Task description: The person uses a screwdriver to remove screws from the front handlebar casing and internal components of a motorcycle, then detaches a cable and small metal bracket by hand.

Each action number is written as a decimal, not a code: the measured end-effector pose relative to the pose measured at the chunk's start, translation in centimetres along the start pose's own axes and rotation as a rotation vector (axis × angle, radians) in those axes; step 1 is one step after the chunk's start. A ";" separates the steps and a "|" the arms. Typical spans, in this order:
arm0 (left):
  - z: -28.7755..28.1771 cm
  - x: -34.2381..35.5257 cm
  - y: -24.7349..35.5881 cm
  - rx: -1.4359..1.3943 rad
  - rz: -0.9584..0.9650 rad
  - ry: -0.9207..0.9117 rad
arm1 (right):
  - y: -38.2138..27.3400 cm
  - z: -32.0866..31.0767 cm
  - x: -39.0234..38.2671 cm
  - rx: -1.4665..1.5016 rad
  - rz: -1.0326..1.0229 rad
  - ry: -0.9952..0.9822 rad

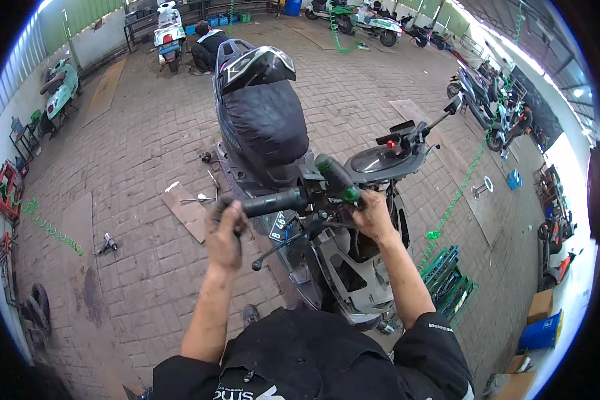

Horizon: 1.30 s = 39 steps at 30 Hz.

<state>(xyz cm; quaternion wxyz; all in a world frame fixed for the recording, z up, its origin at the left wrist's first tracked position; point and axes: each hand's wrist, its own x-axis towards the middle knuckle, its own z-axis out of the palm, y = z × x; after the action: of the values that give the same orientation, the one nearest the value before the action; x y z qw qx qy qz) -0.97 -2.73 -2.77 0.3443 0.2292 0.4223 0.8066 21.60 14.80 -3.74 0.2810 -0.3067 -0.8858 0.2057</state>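
A black rubber handlebar grip (273, 203) reaches left from the partly stripped scooter (373, 283) in front of me. At its outer end my left hand (225, 233), slightly blurred, has its fingers curled against the grip. My right hand (375, 217) is closed on the lower end of a dark green and black cylinder (337, 177), tilted over the middle of the handlebar; its exact kind is unclear. Below the grip a black lever (277, 250) slants down. A dark cover lies over the seat (265, 120). Right of the cylinder is the instrument cluster (380, 162).
Tools lie on a flat board (185, 212) at the left. An air wrench (107, 244) rests on the brick floor by a green coiled hose (53, 230). A green metal rack (447, 283) stands at the right. One person (210, 50) crouches at the back.
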 end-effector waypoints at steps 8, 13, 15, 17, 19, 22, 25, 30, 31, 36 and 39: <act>-1.3 1.8 0.0 0.021 0.005 0.094 | -0.3 -0.5 0.6 0.119 0.040 -0.044; -1.8 2.0 -0.3 -0.006 0.015 0.074 | -0.1 -0.5 0.7 0.196 0.090 -0.078; -1.8 2.0 -0.4 -0.005 0.018 0.076 | -0.2 -0.6 0.7 0.194 0.107 -0.089; -1.8 2.0 -0.5 -0.019 0.022 0.075 | -0.5 -0.8 0.8 0.215 0.111 -0.096; -1.7 1.9 -0.4 -0.021 0.019 0.088 | -0.2 -0.8 0.8 0.209 0.094 -0.091; -1.5 1.7 -0.4 -0.011 0.018 0.096 | 0.7 -0.5 0.7 0.175 0.054 -0.076; -1.8 1.5 -0.5 -0.024 0.012 0.086 | 0.5 -0.6 0.7 0.166 0.045 -0.075; -1.9 1.1 -0.7 -0.031 -0.019 0.097 | 0.8 -0.3 0.7 0.191 0.101 -0.089; -1.9 1.0 -0.7 -0.033 -0.022 0.102 | 0.7 -0.4 0.7 0.209 0.105 -0.088; -1.9 0.8 -0.7 -0.012 -0.024 0.104 | 0.3 -0.4 0.6 0.176 0.069 -0.047; -2.3 0.7 -0.9 -0.014 -0.028 0.106 | 0.7 -0.2 0.6 0.170 0.041 -0.035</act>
<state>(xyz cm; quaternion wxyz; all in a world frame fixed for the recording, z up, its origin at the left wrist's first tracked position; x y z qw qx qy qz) -2.61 -3.00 -4.68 0.3344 0.1775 0.4374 0.8157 21.60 15.76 -3.78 0.2862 -0.2959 -0.8635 0.2913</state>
